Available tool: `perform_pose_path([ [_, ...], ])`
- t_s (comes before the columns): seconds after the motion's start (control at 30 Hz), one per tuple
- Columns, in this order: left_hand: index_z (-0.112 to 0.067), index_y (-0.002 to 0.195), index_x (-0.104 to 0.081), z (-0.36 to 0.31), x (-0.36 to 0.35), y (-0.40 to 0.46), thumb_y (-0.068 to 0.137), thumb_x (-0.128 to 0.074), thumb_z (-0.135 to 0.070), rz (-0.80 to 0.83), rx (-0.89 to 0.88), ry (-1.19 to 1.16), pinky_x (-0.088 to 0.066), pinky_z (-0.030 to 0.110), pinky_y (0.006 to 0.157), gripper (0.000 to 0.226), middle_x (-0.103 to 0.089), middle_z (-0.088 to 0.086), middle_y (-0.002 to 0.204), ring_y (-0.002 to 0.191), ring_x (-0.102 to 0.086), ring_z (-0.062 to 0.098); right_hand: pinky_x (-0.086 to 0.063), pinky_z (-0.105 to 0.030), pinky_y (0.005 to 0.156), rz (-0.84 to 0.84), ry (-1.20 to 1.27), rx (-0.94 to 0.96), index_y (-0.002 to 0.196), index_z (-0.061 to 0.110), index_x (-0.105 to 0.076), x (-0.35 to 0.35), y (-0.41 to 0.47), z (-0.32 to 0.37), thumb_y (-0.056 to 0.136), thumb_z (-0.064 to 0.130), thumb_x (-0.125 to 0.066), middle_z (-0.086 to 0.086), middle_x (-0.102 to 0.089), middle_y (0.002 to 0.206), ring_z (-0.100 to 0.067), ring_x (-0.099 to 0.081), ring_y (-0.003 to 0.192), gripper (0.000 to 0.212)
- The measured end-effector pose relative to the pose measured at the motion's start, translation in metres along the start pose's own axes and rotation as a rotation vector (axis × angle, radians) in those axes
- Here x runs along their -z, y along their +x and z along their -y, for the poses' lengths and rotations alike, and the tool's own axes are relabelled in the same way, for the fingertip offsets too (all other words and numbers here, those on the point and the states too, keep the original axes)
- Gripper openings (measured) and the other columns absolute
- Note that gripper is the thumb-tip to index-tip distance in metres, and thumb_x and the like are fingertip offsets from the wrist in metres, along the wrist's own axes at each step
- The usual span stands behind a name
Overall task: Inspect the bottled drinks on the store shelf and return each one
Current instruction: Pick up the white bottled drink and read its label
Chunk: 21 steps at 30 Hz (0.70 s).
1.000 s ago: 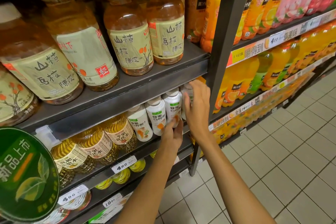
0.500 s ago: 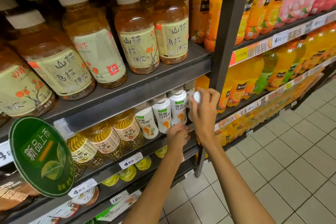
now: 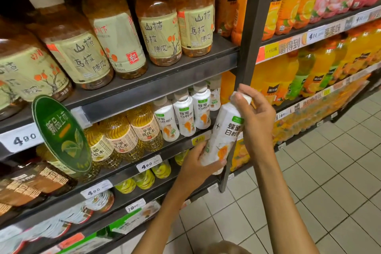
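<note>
Amber tea bottle (image 3: 158, 27) labelled "山楂 乌梅 陈皮". Green round sign (image 3: 61, 134) reads "新品上市". White price tag (image 3: 148, 164) on the shelf edge shows "490". Held white bottle (image 3: 224, 136) reads "蜂蜜".

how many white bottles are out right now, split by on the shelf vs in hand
On the shelf: 4 white bottles
In hand: 1 white bottle, left hand at its base, right hand at its cap
Total: 5
</note>
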<state>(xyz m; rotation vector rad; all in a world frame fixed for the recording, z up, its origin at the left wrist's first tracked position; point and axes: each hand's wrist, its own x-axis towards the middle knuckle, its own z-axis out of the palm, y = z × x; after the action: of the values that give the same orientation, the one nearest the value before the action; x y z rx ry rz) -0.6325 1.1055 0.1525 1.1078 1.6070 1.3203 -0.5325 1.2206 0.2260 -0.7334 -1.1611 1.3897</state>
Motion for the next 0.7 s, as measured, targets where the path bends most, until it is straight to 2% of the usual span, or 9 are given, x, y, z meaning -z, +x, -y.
perform_pose_path([
  [0.07, -0.032, 0.105, -0.061, -0.013, 0.006, -0.013, 0.074, -0.078, -0.022, -0.010, -0.024, -0.050, -0.051, 0.013, 0.071, 0.036, -0.070, -0.019, 0.094, 0.089, -0.065, -0.001, -0.055, -0.024, 0.076, 0.071, 0.117, -0.070, 0.112, 0.020, -0.068, 0.003, 0.000, 0.004, 0.083, 0.025, -0.072, 0.004, -0.073, 0.106, -0.014, -0.070, 0.093, 0.029],
  [0.13, -0.025, 0.101, -0.064, -0.026, 0.008, -0.024, 0.069, -0.074, -0.036, 0.008, -0.004, -0.123, -0.052, 0.015, 0.069, 0.035, -0.072, -0.015, 0.089, 0.086, -0.067, 0.002, -0.055, -0.028, 0.081, 0.141, 0.225, -0.135, 0.112, 0.022, -0.068, 0.004, 0.002, 0.006, 0.085, 0.035, -0.067, 0.000, -0.071, 0.112, -0.016, -0.068, 0.097, 0.030],
  [0.23, -0.023, 0.098, -0.065, -0.041, 0.008, -0.036, 0.082, -0.068, -0.032, 0.068, 0.052, -0.149, -0.051, 0.013, 0.068, 0.019, -0.073, -0.010, 0.088, 0.087, -0.068, 0.001, -0.056, -0.035, 0.083, 0.288, 0.429, -0.390, 0.100, 0.020, -0.073, -0.006, -0.003, 0.006, 0.091, 0.048, -0.051, -0.005, -0.072, 0.100, -0.018, -0.068, 0.093, 0.037],
  [0.33, -0.028, 0.095, -0.064, -0.048, 0.011, -0.045, 0.090, -0.061, -0.027, 0.152, 0.156, -0.148, -0.053, 0.015, 0.072, 0.006, -0.074, -0.009, 0.092, 0.090, -0.068, 0.001, -0.058, -0.031, 0.070, 0.331, 0.590, -0.550, 0.101, 0.010, -0.066, -0.019, -0.008, 0.005, 0.089, 0.049, -0.055, -0.006, -0.067, 0.086, -0.018, -0.068, 0.077, 0.042],
  [0.4, -0.031, 0.102, -0.063, -0.053, 0.009, -0.050, 0.086, -0.064, -0.037, 0.139, 0.211, -0.201, -0.055, 0.027, 0.085, 0.017, -0.073, -0.005, 0.101, 0.098, -0.068, 0.011, -0.057, -0.030, 0.065, 0.368, 0.512, -0.525, 0.100, 0.011, -0.067, -0.023, -0.010, 0.005, 0.084, 0.049, -0.060, -0.005, -0.067, 0.081, -0.017, -0.067, 0.073, 0.042],
  [0.5, -0.026, 0.112, -0.062, -0.061, -0.001, -0.056, 0.064, -0.061, -0.063, 0.010, 0.231, -0.266, -0.050, 0.046, 0.095, 0.061, -0.070, 0.009, 0.106, 0.102, -0.066, 0.027, -0.058, -0.036, 0.073, 0.403, 0.259, -0.441, 0.090, 0.019, -0.077, -0.027, -0.014, 0.007, 0.080, 0.054, -0.060, -0.009, -0.074, 0.090, -0.021, -0.071, 0.083, 0.039],
  [0.53, -0.023, 0.112, -0.064, -0.062, -0.002, -0.057, 0.064, -0.060, -0.067, -0.011, 0.235, -0.306, -0.051, 0.048, 0.093, 0.065, -0.071, 0.012, 0.102, 0.097, -0.067, 0.029, -0.057, -0.040, 0.080, 0.406, 0.218, -0.429, 0.092, 0.019, -0.077, -0.028, -0.014, 0.009, 0.080, 0.055, -0.060, -0.013, -0.074, 0.096, -0.023, -0.071, 0.089, 0.042],
  [0.6, -0.021, 0.111, -0.067, -0.059, 0.004, -0.059, 0.078, -0.056, -0.067, 0.064, 0.235, -0.470, -0.056, 0.042, 0.076, 0.058, -0.069, 0.013, 0.089, 0.078, -0.066, 0.027, -0.055, -0.042, 0.087, 0.404, 0.239, -0.414, 0.100, 0.015, -0.073, -0.026, -0.014, 0.011, 0.082, 0.056, -0.059, -0.015, -0.072, 0.100, -0.025, -0.069, 0.095, 0.048],
  [0.7, -0.006, 0.106, -0.067, -0.061, 0.017, -0.065, 0.086, -0.052, -0.060, 0.337, 0.304, -0.839, -0.052, 0.031, 0.059, 0.059, -0.064, 0.010, 0.079, 0.064, -0.061, 0.021, -0.057, -0.038, 0.078, 0.410, 0.471, -0.512, 0.096, 0.010, -0.071, -0.020, -0.014, 0.014, 0.084, 0.052, -0.060, -0.012, -0.071, 0.091, -0.023, -0.069, 0.089, 0.045],
])
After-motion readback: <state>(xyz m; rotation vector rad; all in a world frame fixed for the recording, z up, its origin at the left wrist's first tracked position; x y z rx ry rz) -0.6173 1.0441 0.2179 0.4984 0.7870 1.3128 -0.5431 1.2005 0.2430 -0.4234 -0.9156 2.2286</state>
